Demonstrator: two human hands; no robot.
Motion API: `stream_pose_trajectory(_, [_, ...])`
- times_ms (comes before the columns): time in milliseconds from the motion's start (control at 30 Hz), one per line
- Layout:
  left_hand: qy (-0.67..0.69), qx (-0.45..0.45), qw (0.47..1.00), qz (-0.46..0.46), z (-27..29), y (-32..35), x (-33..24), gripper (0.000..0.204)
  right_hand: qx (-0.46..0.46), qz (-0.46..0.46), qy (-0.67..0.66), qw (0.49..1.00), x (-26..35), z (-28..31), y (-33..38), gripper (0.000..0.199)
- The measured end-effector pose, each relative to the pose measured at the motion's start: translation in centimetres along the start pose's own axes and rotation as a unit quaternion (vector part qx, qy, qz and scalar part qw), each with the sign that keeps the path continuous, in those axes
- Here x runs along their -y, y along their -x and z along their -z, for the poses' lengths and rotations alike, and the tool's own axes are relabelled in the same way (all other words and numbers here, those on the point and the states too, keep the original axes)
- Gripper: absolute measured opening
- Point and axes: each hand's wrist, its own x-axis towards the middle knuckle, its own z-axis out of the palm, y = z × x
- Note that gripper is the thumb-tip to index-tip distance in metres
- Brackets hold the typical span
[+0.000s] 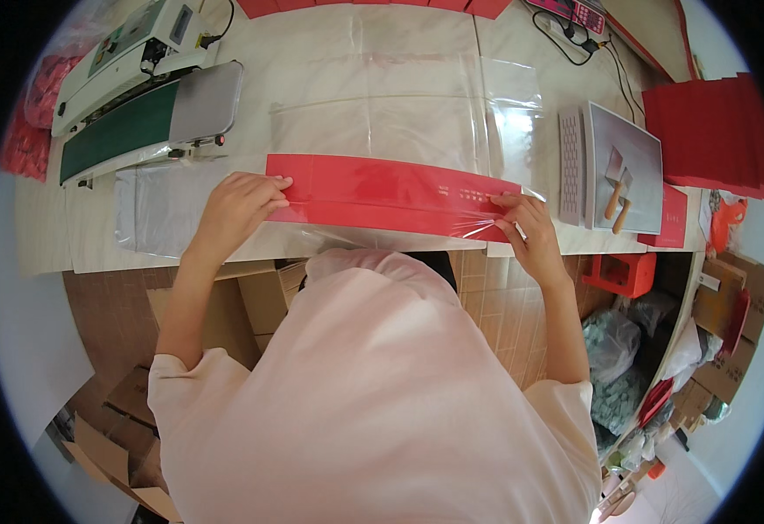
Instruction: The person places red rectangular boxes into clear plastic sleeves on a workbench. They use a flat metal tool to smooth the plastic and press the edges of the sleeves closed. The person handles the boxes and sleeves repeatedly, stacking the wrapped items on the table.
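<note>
Item: long red flat box point(382, 194), lying lengthwise along the near edge of the worktop point(41, 236), partly inside a clear plastic sleeve point(399, 113) that spreads away toward the far edge.

Left hand point(238, 205): fingers pressed down on the box's left end, thumb and fingertips pinching its edge.

Right hand point(522, 223): fingertips pinching the sleeve's film against the box's right end.

Handling note: in my judgement the film goes on cleanly only if both ends are kept level and the sleeve mouth held taut, so the thin plastic neither bunches nor snags on the box corners; an even grip at both ends should keep the long card from bowing.

Surface: pale marble-patterned worktop. At the far left corner, a white bag-sealing machine point(129, 52) with a green belt point(116, 131). A grey plastic sheet point(151, 210) lies at the near left. Toward the right edge, a flat picture card showing two scrapers point(626, 166), with a stack of red boxes point(714, 131) beyond it.

Room: brown floor, cardboard cartons point(111, 428) below left, filled bags point(609, 345) and clutter below right.
</note>
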Motion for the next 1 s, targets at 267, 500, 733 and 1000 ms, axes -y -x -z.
stream_pose_trajectory(267, [-0.014,-0.015,1.000,-0.005,-0.2,0.0,0.0,0.015,0.023,-0.009,-0.018,1.000,0.3,0.5,0.0,0.014])
stream_pose_trajectory(500, [0.035,-0.034,0.996,0.080,-1.2,-0.8,0.2,0.011,-0.010,-0.053,-0.035,0.998,0.3,-0.1,0.1,0.012])
stream_pose_trajectory(733, [0.018,-0.070,0.996,0.044,-1.6,-0.7,0.5,0.011,-0.028,-0.057,-0.039,0.997,-0.2,-0.4,0.6,0.016])
stream_pose_trajectory(1000, [-0.020,-0.078,0.997,-0.016,-1.6,-0.2,1.0,0.011,-0.039,-0.014,-0.013,0.999,0.0,-0.6,1.1,0.018])
